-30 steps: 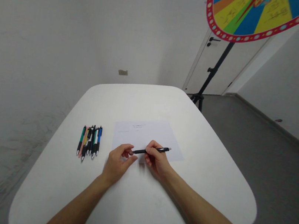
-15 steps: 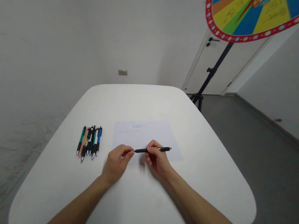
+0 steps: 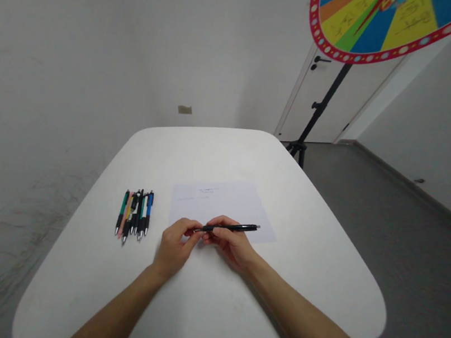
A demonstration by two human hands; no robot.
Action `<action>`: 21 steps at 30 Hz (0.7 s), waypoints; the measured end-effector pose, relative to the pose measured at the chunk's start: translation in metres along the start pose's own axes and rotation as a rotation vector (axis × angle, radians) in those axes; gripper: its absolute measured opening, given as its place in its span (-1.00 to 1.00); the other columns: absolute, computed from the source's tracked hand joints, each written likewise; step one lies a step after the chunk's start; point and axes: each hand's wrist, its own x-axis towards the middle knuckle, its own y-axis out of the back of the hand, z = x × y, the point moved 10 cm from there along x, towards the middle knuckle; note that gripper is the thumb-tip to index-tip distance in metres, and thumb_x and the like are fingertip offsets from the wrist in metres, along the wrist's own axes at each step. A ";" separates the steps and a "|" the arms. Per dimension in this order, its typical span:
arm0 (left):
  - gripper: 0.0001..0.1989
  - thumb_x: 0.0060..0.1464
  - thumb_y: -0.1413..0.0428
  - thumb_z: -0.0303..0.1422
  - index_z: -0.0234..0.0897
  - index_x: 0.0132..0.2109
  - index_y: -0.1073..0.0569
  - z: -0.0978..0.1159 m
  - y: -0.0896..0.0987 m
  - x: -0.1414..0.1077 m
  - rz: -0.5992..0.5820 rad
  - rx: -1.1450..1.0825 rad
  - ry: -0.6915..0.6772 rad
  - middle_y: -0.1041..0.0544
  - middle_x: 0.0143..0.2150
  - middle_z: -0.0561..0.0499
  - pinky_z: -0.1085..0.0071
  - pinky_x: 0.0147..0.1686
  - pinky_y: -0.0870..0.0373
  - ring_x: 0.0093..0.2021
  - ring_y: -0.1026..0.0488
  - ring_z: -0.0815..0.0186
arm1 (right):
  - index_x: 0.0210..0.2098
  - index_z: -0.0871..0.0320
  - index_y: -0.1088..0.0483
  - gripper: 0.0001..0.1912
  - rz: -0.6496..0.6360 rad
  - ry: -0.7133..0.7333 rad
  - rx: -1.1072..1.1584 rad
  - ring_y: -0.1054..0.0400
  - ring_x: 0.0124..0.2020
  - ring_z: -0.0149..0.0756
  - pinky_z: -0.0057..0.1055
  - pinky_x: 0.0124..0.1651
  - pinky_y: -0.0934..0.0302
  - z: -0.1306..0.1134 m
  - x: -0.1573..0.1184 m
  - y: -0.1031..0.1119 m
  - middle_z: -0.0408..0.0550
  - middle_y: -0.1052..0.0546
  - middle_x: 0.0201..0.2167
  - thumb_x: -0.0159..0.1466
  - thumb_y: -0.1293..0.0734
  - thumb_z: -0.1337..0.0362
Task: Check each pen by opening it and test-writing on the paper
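Note:
A black pen [image 3: 237, 227] lies level between my two hands, just above the near part of a white sheet of paper [image 3: 238, 199]. My left hand [image 3: 176, 243] is closed, with thumb and forefinger pinching the pen's tip end. Close against it, my right hand [image 3: 231, 244] grips the pen's front part, and the clicker end sticks out to the right. A few small dark marks of writing show near the top of the sheet. The fingertips partly hide the pen's tip.
Several pens [image 3: 134, 214] in green, pink, black and blue lie side by side on the white table [image 3: 194, 150], left of the paper. Behind the table stands a colourful prize wheel [image 3: 378, 22] on a black tripod [image 3: 318, 112], before a door.
My right hand has slid left along the pen, so its fingers now sit near the tip, beside my left hand. The left hand has barely moved.

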 end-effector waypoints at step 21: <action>-0.68 -0.18 -0.35 -0.22 -0.29 -0.29 -0.49 -0.069 -0.022 -0.009 0.038 -0.806 0.634 -0.58 -0.39 0.02 0.40 -0.34 -0.43 -0.46 -0.44 0.42 | -0.28 0.17 -0.42 -0.82 0.004 -0.061 0.219 -0.55 -0.37 -0.38 -0.45 -0.22 -0.42 0.001 0.002 0.003 -0.02 -0.65 -0.31 0.13 -0.45 0.31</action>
